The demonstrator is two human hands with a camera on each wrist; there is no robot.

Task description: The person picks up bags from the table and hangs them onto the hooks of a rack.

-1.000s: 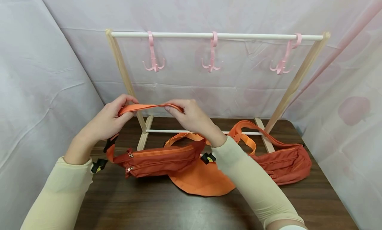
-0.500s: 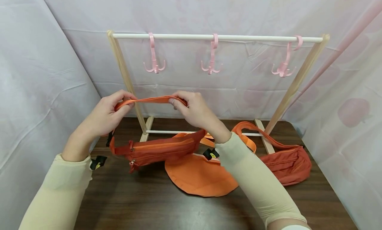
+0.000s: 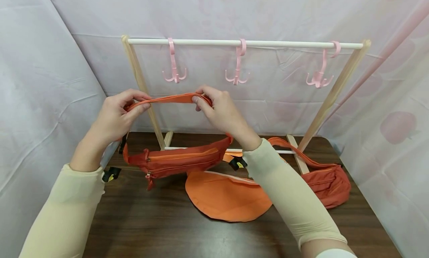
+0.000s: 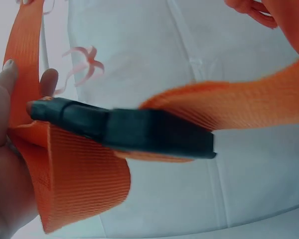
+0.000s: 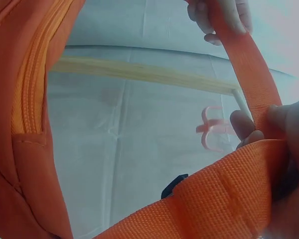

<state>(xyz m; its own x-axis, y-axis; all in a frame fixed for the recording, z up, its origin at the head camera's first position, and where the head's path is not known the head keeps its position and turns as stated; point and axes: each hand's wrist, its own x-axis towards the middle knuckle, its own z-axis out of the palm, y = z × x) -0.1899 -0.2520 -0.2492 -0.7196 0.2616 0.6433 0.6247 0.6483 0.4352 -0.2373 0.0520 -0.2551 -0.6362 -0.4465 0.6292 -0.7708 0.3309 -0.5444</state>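
Note:
Both hands pinch the orange strap (image 3: 171,99) of a rust-red waist bag (image 3: 181,158), which hangs beneath it with its zips facing me. My left hand (image 3: 115,114) grips the strap's left part and my right hand (image 3: 222,109) its right part, so a stretch runs nearly level between them. In the left wrist view a black buckle (image 4: 144,130) sits on the webbing close to the left fingers. The right wrist view shows the bag's orange zip (image 5: 32,94) and the strap folded over the right hand.
A wooden rack with a white rail (image 3: 207,43) carries a left pink hook (image 3: 173,66), a middle one (image 3: 238,64) and a right one (image 3: 318,73). On the table (image 3: 161,220) lie a flat orange bag (image 3: 228,198) and another red waist bag (image 3: 328,185).
Both hands have risen with the strap, lifting the waist bag up off the table and away from the flat orange bag. The strap stays pinched in both hands throughout.

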